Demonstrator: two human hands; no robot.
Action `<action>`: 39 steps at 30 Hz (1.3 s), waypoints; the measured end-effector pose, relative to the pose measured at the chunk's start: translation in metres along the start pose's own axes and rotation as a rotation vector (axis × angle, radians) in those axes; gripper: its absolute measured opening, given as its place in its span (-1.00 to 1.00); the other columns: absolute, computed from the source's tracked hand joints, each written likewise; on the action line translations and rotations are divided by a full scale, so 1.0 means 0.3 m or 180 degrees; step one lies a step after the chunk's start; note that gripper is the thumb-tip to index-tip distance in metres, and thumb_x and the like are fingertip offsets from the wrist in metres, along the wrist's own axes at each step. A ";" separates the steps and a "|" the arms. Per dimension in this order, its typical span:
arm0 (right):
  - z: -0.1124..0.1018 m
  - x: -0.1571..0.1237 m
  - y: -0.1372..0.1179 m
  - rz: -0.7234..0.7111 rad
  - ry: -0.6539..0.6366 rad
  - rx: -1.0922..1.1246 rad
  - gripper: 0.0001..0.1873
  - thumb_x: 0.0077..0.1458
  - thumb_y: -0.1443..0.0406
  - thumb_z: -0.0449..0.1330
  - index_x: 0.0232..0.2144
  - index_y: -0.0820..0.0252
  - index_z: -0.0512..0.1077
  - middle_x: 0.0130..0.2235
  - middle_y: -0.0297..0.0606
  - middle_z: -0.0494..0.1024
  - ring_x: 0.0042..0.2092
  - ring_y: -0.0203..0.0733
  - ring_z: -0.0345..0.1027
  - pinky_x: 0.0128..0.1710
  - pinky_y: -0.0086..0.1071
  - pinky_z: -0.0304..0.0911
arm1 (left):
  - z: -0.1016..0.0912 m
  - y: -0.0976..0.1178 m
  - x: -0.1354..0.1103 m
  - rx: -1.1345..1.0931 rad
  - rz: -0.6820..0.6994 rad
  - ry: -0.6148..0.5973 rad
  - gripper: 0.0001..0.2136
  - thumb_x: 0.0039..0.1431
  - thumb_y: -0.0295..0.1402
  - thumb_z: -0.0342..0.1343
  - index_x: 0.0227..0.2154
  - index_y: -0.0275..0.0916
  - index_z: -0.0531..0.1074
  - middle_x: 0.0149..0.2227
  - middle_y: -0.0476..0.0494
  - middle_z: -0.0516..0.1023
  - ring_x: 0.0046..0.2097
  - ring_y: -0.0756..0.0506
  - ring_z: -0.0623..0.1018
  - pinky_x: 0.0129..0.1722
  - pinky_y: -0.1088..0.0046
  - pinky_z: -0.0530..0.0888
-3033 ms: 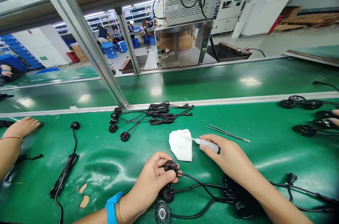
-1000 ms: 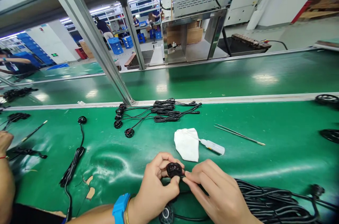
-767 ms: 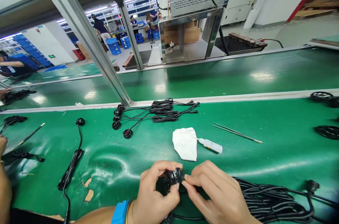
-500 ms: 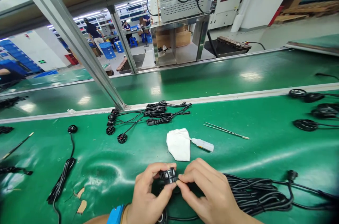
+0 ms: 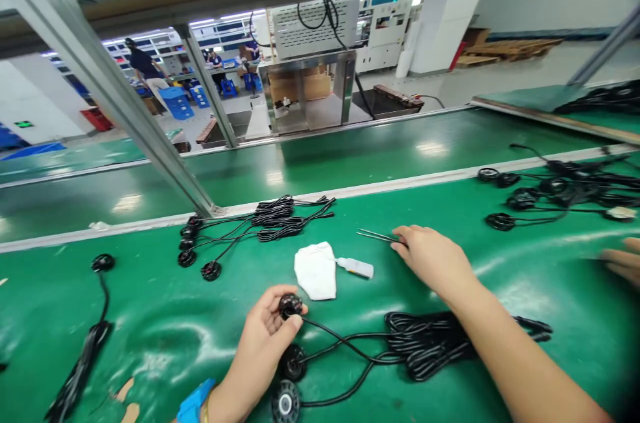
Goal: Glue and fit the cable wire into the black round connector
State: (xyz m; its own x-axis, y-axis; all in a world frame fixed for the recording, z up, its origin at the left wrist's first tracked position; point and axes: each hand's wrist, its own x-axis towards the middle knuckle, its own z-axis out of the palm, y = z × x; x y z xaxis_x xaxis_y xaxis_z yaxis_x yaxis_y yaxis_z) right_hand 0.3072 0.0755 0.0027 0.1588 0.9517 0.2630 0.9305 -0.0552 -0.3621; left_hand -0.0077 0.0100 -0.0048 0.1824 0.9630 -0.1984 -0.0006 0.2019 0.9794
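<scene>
Head camera shows the left hand (image 5: 263, 343) pinching a round black cabled part (image 5: 290, 306) while the right hand (image 5: 430, 260), fingers loosely curled, touches metal tweezers (image 5: 375, 235) on the green belt (image 5: 200, 316).

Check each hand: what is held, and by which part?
Left hand pinches a round black part by its rim. Right hand touches the tweezers; grasp unclear.
</scene>
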 end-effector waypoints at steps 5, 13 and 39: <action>0.039 0.008 0.016 -0.0069 -0.0021 0.0257 -0.82 0.04 0.30 0.12 -0.59 0.15 0.35 -0.54 -0.28 0.44 -0.54 -0.22 0.34 -0.52 -0.38 0.16 | -0.002 0.012 0.002 0.0017 -0.0040 -0.0020 -0.71 0.04 -0.36 0.29 -0.14 -0.27 0.49 -0.28 -0.13 0.61 -0.21 -0.10 0.57 -0.21 0.46 0.44; 0.013 -0.198 -0.285 -0.1099 0.0157 0.2756 -0.95 0.27 0.29 0.14 -0.23 0.11 0.40 -0.32 -0.28 0.57 -0.37 -0.24 0.55 -0.43 -0.48 0.47 | 0.018 0.028 0.011 0.0215 -0.0215 0.0034 -0.80 -0.02 -0.49 0.21 -0.26 -0.33 0.51 -0.43 -0.01 0.48 -0.39 -0.01 0.44 -0.38 0.51 0.34; 0.106 -0.332 -0.413 -0.2280 0.0587 0.2121 -0.70 0.23 0.52 0.09 -0.08 0.19 0.48 -0.30 -0.20 0.57 -0.28 -0.24 0.54 -0.28 -0.47 0.49 | 0.032 0.007 0.019 0.0293 -0.0283 0.0003 -0.90 0.05 -0.39 0.15 -0.36 -0.28 0.47 -0.58 0.11 0.32 -0.66 0.09 0.31 -0.69 0.60 0.27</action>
State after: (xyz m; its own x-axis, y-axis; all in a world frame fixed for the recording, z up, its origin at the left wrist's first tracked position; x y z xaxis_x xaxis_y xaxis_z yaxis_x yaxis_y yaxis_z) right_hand 0.1656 -0.0029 -0.0069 -0.2665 0.6291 0.7302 0.4605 0.7487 -0.4769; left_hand 0.0027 0.0142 -0.0035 0.1767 0.9422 -0.2845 0.1059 0.2692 0.9572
